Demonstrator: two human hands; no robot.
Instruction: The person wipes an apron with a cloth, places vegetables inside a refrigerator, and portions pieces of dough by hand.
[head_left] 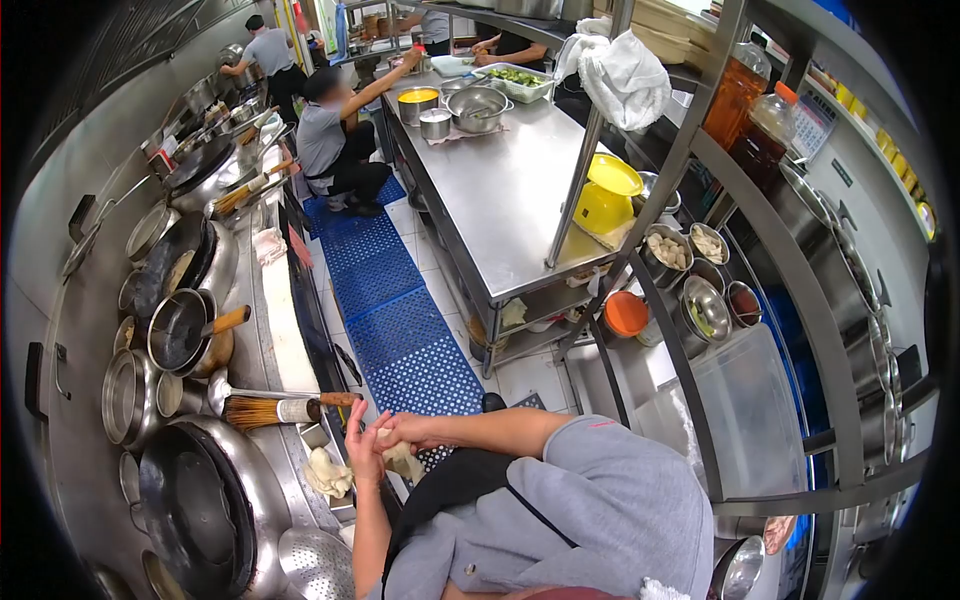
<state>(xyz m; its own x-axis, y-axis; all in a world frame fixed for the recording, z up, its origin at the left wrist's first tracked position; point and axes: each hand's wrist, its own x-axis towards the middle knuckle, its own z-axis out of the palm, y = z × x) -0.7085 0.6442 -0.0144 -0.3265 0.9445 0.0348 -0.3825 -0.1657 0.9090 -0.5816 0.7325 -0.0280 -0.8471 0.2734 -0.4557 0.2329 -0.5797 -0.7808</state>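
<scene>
My left hand is raised at the stove's edge, its fingers stretched upward and apart. My right hand reaches across to it, and its fingers touch the left palm. Below the right hand hangs a cream cloth, apparently gripped in it; part of the cloth is hidden by my hands and apron. Another crumpled cloth lies on the counter edge just left of my hands. Close by are a bamboo wok brush and a ladle, whose wooden handle ends near my left fingertips.
A large black wok sits on the range, with a smaller wooden-handled pan beyond. A skimmer lies near my left forearm. Blue mats run along the aisle beside a steel table. A person crouches there, reaching toward the table.
</scene>
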